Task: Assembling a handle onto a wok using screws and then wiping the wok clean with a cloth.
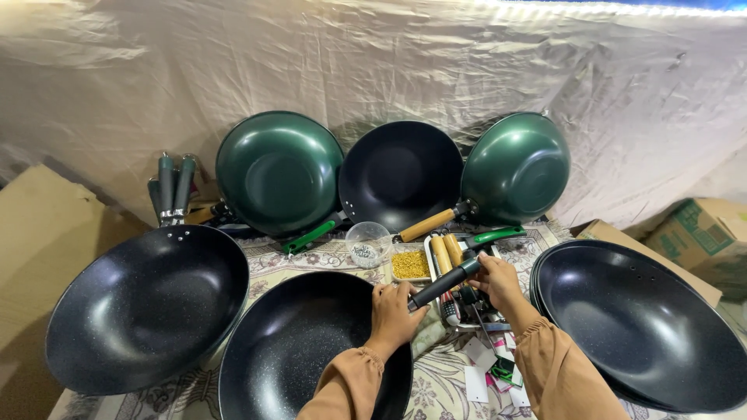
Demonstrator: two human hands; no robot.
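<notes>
A black wok (pixel 303 350), lying at the front middle of the patterned cloth (pixel 443 381), is being gripped at its far rim by the left hand (pixel 393 311), whose fingers are curled closed over the edge where the black handle (pixel 445 281) meets it. That handle is being held near its far end by the right hand (pixel 498 281), the fingers pinched shut around it just above a tray (pixel 430 264) of wooden handles. Further woks are being kept around this spot: a black one (pixel 148 307) to the left, a stack (pixel 642 323) to the right, and green and black ones (pixel 401 175) leaned against the backdrop sheet (pixel 373 62).
</notes>
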